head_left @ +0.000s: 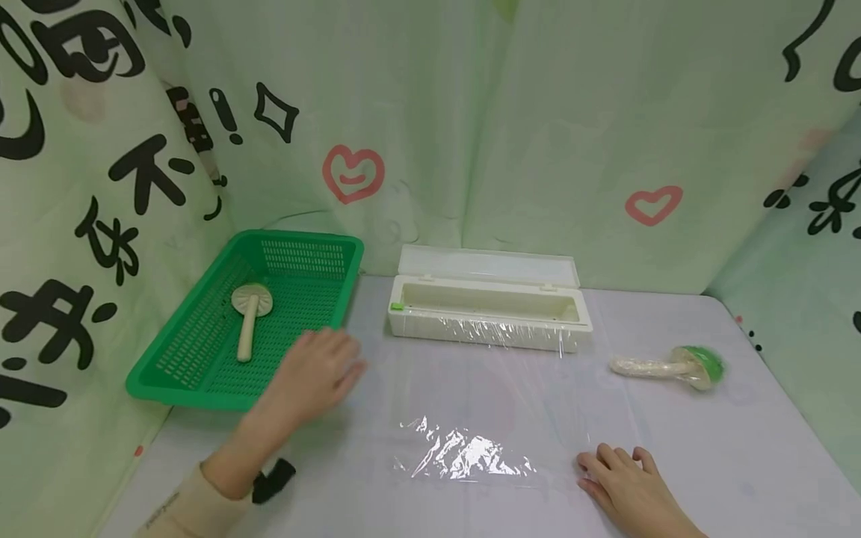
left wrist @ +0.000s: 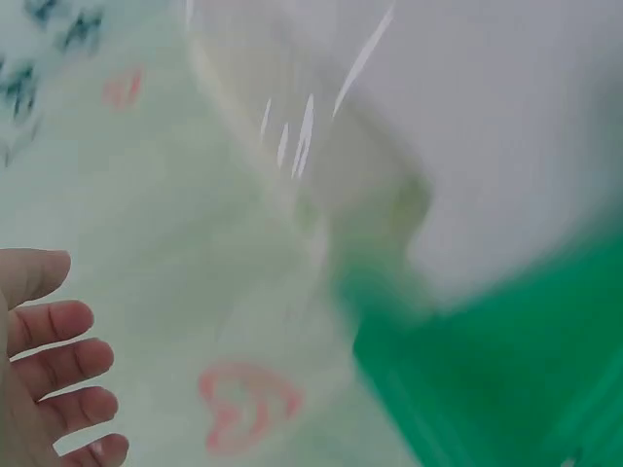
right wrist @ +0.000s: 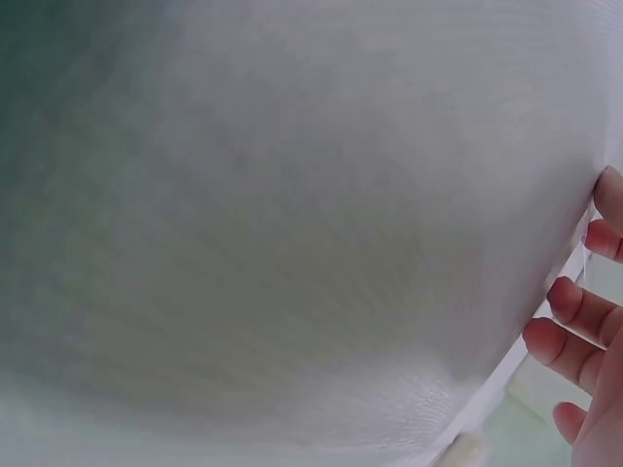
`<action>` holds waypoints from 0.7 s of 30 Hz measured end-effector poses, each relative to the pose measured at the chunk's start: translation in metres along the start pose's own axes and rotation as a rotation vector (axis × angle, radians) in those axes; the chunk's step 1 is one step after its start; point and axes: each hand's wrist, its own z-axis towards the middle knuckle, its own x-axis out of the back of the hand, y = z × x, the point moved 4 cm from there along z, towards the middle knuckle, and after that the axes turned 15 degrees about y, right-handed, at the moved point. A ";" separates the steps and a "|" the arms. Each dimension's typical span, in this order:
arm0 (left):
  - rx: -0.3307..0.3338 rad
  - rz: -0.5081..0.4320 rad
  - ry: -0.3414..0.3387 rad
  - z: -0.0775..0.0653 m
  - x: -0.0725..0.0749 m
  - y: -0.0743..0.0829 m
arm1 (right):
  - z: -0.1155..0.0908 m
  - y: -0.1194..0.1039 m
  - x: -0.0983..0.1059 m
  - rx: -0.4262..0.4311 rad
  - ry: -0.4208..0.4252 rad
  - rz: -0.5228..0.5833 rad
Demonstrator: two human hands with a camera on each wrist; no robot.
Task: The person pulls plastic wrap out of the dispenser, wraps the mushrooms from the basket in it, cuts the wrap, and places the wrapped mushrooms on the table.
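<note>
wrap sheet: a stretch of cling film (head_left: 471, 418) is already pulled out of the open dispenser box (head_left: 489, 310) and lies flat on the tabletop (head_left: 740, 463), crinkled at the near edge. Can't tell if it's cut free from the roll yet.
done so far: looks like one mushroom (head_left: 250, 317) sits in the green basket (head_left: 202, 373).
still left: the green-capped mushroom (head_left: 679, 366) lies off to the right, well apart from the film, so I'd say it's not wrapped onto this sheet yet.
left hand (head_left: 312, 377): fingers spread and relaxed, holding nothing, hovering just beside the basket's near corner.
right hand (head_left: 622, 478): flat, fingers straight, resting at the film's near right corner.
hard to see: left wrist view is motion-blurred, right wrist view is mostly a pale blur, and the film's edges are barely visible.
</note>
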 end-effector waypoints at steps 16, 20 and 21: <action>0.677 0.043 -0.193 0.015 -0.024 -0.207 | -0.001 0.000 -0.001 0.030 0.016 -0.002; 0.849 -0.013 -0.306 -0.008 -0.050 -0.215 | -0.002 0.000 0.000 0.014 -0.011 -0.002; 0.892 -0.038 -0.324 -0.013 -0.055 -0.216 | -0.002 0.000 0.000 0.006 -0.025 0.001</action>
